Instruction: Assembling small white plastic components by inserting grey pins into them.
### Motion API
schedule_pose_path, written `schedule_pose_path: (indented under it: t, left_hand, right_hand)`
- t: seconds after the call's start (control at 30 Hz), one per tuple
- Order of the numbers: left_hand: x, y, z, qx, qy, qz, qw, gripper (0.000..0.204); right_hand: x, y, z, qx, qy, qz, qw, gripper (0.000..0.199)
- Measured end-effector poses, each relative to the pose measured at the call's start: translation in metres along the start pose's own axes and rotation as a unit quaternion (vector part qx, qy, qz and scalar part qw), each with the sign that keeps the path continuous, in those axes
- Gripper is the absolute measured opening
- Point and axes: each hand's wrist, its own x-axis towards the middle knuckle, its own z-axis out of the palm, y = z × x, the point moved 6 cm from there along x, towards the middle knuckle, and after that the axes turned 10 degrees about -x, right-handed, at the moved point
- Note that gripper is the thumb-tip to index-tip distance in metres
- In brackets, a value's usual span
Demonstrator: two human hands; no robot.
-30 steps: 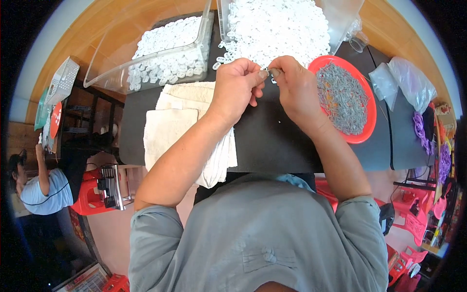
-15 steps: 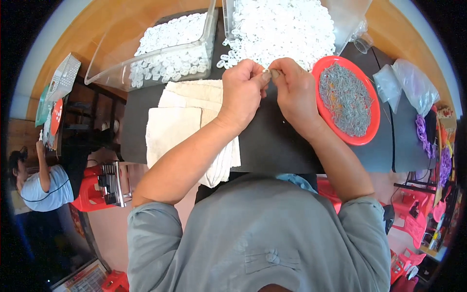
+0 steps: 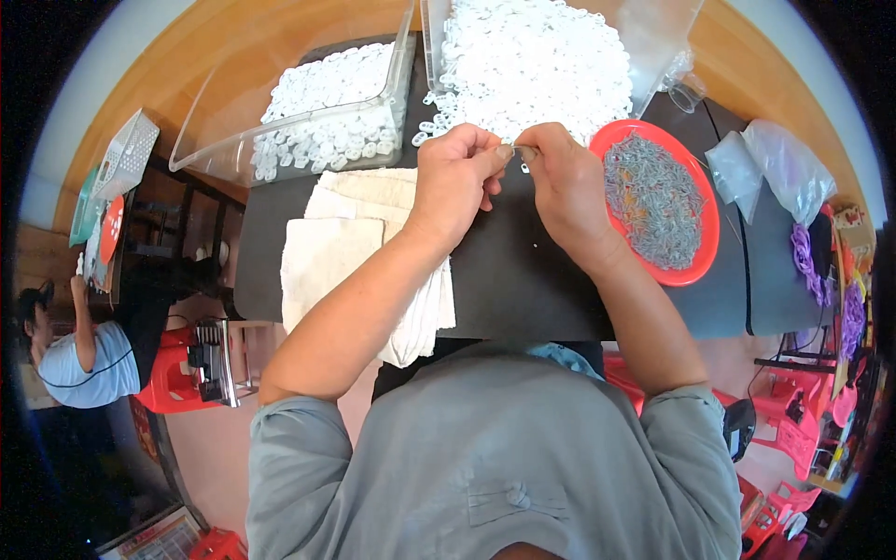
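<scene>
Head view: left hand [image 3: 459, 177] and right hand [image 3: 563, 182] meet fingertip to fingertip, pinching a tiny white piece [image 3: 519, 151] over the dark table [image 3: 523, 289], close beside the white pile [image 3: 532, 65] and red plate [image 3: 695, 271] for easy reach.

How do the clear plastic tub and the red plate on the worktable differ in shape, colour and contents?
The clear plastic tub is deep, rectangular and see-through; the red plate is shallow, round and opaque. The tub holds small white pieces, the plate a heap of thin grey metal bits. The tub lies beyond the left hand, the plate beside the right hand. Both rest on the table, holding loose small parts.
</scene>
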Motion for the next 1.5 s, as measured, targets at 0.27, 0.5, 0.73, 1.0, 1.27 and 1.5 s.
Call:
schedule_pose_path:
  t: [0.27,0.5,0.73,1.0,1.27,1.5]
  left_hand:
    - [0.004,-0.001,-0.002,0.021,-0.022,-0.007,1.0,0.012]
    - [0.004,0.004,-0.003,0.033,-0.051,-0.023,0.998,0.014]
    - [0.003,0.001,-0.004,0.086,-0.039,0.011,0.995,0.013]
    - [0.0,0.003,-0.003,0.13,-0.018,0.097,0.987,0.013]
    - [0.006,0.005,-0.003,0.082,-0.019,0.062,0.995,0.014]
    - [0.018,0.011,-0.028,-0.07,0.047,0.061,0.995,0.013]
  right_hand:
    - [0.003,0.0,0.0,-0.008,-0.019,-0.004,1.0,0.008]
    - [0.003,-0.003,-0.001,-0.01,-0.039,-0.005,0.999,0.008]
    - [-0.001,-0.005,0.004,-0.013,-0.046,0.015,0.999,0.009]
    - [-0.004,-0.01,0.003,0.02,-0.008,-0.004,1.0,0.008]
    - [0.003,-0.002,0.004,0.053,-0.004,-0.004,0.999,0.009]
    - [0.014,0.003,-0.005,-0.042,0.012,-0.034,0.998,0.01]
